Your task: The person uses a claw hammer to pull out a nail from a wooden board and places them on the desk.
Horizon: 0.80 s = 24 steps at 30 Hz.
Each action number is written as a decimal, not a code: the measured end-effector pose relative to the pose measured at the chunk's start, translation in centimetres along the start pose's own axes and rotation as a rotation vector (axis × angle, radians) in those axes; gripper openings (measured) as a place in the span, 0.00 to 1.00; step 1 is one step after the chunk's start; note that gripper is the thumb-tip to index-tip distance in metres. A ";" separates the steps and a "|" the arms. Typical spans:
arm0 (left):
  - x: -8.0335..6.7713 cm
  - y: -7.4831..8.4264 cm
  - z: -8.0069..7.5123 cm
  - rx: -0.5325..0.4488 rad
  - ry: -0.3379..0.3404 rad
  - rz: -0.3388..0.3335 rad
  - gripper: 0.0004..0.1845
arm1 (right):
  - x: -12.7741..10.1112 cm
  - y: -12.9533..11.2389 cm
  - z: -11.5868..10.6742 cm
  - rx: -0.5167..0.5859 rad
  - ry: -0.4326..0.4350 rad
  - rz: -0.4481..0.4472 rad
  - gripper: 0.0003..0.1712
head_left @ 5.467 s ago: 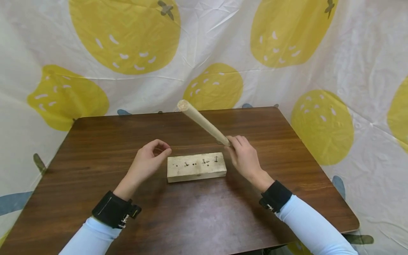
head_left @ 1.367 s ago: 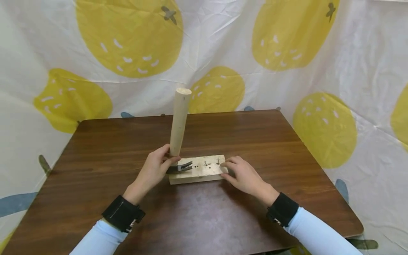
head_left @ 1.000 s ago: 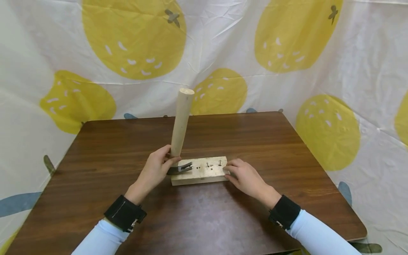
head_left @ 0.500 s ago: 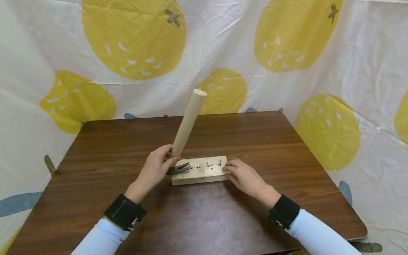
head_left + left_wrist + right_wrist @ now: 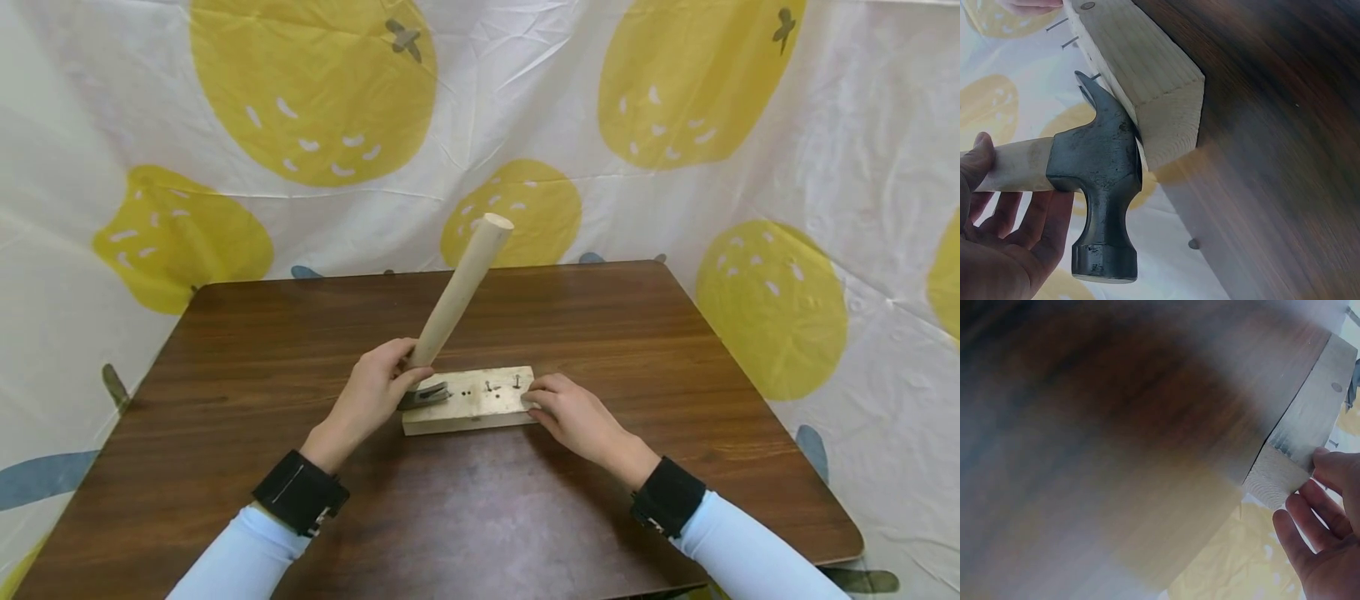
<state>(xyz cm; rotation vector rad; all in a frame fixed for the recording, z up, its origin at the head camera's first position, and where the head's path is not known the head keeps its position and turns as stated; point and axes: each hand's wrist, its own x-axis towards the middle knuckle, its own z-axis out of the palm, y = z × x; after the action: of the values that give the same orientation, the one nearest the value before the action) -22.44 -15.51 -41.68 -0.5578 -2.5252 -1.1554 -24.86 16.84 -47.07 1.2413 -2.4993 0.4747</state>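
Behind, fruit-print sheet (image 5: 675, 208), brown table (image 5: 247, 375)

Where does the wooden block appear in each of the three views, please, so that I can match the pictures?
Head view: the wooden block lies at the centre of the table, between the two hands.
Left wrist view: the wooden block runs from top centre down to mid-frame, the hammer head against it.
Right wrist view: the wooden block sits at the right edge, its end at the fingertips.
Shared landmark: the dark wooden table.
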 end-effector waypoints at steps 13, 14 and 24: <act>0.4 0.5 0.6 -0.038 0.027 -0.031 0.13 | 0.1 0.2 0.1 -0.006 0.006 -0.003 0.11; 0.3 0.5 0.5 -0.044 0.029 -0.043 0.13 | 0.1 0.2 0.1 -0.006 0.005 -0.004 0.11; 0.2 0.6 0.5 -0.074 0.036 -0.091 0.14 | 0.1 0.1 0.0 -0.001 -0.005 0.012 0.11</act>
<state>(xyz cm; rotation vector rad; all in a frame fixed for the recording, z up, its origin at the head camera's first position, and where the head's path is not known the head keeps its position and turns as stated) -22.37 -14.72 -41.53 -0.4402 -2.5087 -1.2839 -25.02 16.87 -47.09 1.2295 -2.5121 0.4744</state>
